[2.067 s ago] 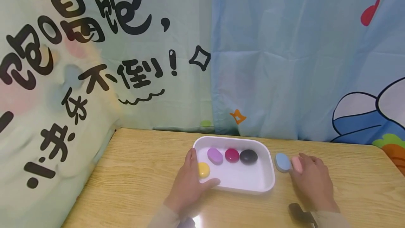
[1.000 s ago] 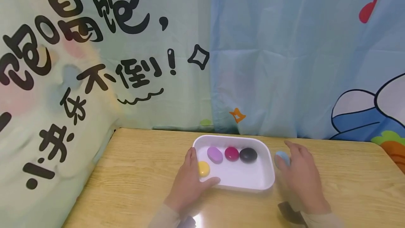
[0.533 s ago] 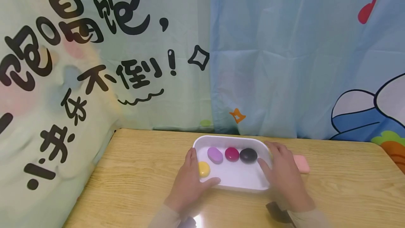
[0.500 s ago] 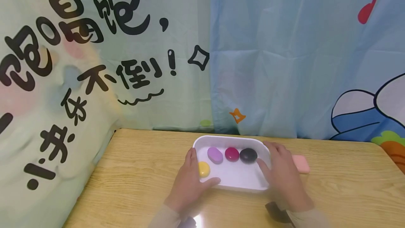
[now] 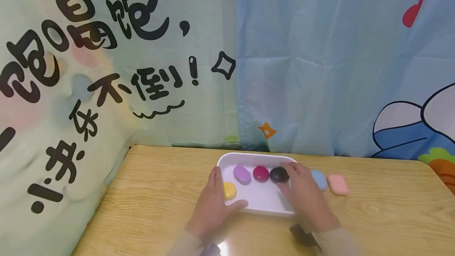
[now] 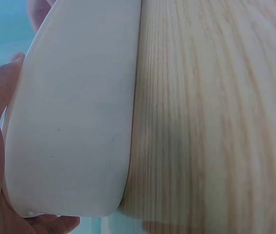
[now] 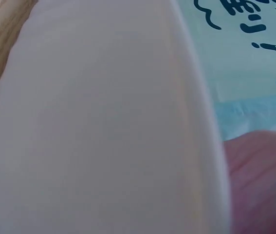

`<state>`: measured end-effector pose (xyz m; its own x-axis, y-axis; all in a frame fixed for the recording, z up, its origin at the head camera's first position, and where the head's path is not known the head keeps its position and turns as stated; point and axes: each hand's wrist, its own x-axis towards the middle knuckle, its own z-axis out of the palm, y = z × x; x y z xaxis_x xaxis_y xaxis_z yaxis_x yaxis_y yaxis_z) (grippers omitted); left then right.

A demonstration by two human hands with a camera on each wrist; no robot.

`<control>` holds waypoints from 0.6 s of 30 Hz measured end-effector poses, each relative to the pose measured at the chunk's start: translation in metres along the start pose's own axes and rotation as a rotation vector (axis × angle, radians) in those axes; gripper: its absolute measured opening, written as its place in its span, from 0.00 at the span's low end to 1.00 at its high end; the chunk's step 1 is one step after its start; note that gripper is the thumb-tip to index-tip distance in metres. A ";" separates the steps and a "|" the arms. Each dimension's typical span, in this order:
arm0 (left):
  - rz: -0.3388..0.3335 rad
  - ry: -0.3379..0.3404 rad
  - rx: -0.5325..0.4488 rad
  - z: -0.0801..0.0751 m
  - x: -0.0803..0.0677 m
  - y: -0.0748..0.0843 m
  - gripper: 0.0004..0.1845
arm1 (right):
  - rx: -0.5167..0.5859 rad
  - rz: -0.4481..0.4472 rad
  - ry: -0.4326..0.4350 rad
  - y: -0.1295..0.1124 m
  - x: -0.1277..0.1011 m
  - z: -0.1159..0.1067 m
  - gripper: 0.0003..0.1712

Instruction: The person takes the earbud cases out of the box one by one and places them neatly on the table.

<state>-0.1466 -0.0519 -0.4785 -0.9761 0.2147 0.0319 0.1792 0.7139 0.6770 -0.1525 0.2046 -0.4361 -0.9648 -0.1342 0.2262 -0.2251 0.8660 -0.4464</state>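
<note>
A person's left hand (image 5: 212, 204) grips the near-left corner of a white tray (image 5: 249, 158) on a wooden table (image 5: 153, 192), thumb curled inside. The right hand (image 5: 302, 196) reaches over the tray's right side, fingertips on the black pebble (image 5: 278, 174); whether it pinches it, I cannot tell. At the black pebble's nine o'clock sit magenta (image 5: 261, 173), purple (image 5: 242, 174) and yellow (image 5: 229, 190) pebbles; at three o'clock, outside the tray, blue (image 5: 319, 179) and pink (image 5: 337, 184) ones.

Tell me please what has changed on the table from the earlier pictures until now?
The right hand moved left from the blue stone and pink stone to over the white tray, its fingertips now at the black stone. The blue stone, hidden half a second ago, lies beside the tray again. The left hand holds the tray's left end as before; the yellow, purple and red stones stayed.
</note>
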 end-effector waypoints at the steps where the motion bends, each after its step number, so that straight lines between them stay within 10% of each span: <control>1: -0.001 0.000 -0.001 0.000 0.000 0.000 0.65 | -0.012 -0.003 -0.004 -0.001 0.001 0.002 0.29; 18: 0.013 0.009 0.017 0.000 0.002 -0.001 0.65 | -0.186 -0.077 -0.103 0.000 0.009 0.018 0.29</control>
<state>-0.1490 -0.0521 -0.4786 -0.9748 0.2179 0.0473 0.1937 0.7222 0.6640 -0.1639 0.1951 -0.4493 -0.9566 -0.2438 0.1599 -0.2792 0.9239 -0.2617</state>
